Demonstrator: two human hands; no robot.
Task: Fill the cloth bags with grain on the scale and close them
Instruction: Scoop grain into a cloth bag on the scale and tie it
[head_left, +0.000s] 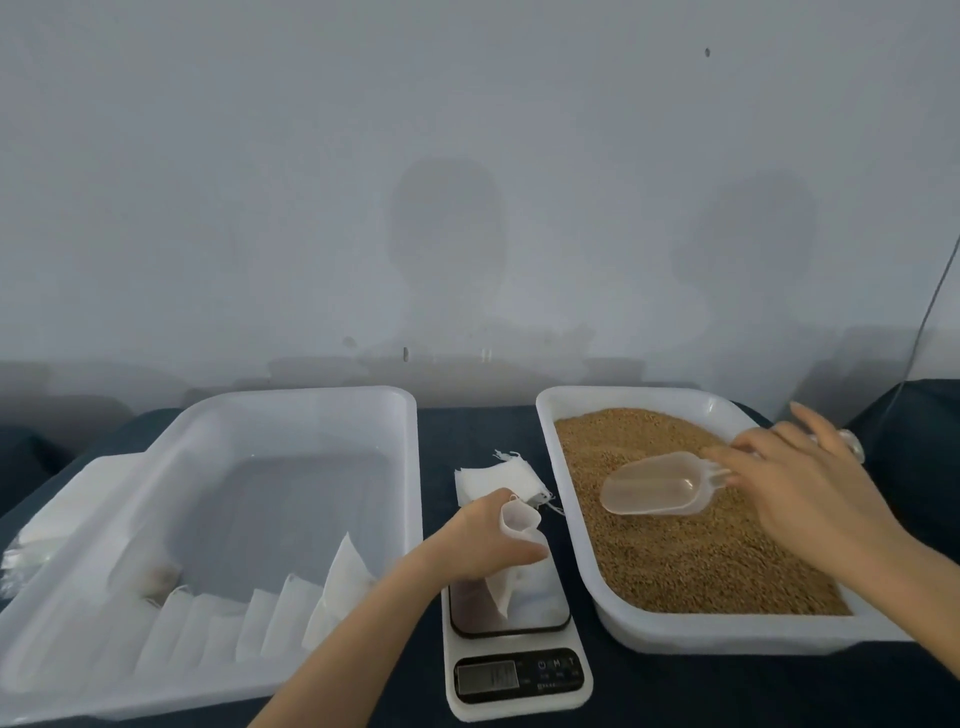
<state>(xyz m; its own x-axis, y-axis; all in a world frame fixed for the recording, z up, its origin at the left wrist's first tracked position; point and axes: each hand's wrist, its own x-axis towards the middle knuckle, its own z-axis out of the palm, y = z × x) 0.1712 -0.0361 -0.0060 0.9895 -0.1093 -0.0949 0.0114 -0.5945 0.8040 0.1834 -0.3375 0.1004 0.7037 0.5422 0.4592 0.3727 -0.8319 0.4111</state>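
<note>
– What is sitting around the scale (514, 670)?
– A white tub (208, 415) is lying on its left, with a row of white bags (270, 618) leaning along its near wall. A white tray (727, 631) is sitting on its right, holding the grain (675, 561). A stack of empty bags (498, 480) is lying just behind the scale on the dark worktop (483, 431), and a thin cable (924, 322) is hanging at the far right.
– Is anything crowding the hands?
– The tub and the tray are flanking the scale closely, leaving only a narrow strip of worktop on each side. Above the grain the room is staying open.
– And the cloth bag (511, 525)?
– The left hand (483, 545) is reaching in from the lower left, its fingers curling round the bag's neck and keeping the mouth open, while the bag's lower end is hanging down to the scale's plate.
– The other hand?
– The right hand (800, 483) is lying palm down over the handle of the clear scoop (654, 486), whose bowl is resting just over the grain. Its fingers are spreading loosely, and I cannot tell whether they are clamping the handle
</note>
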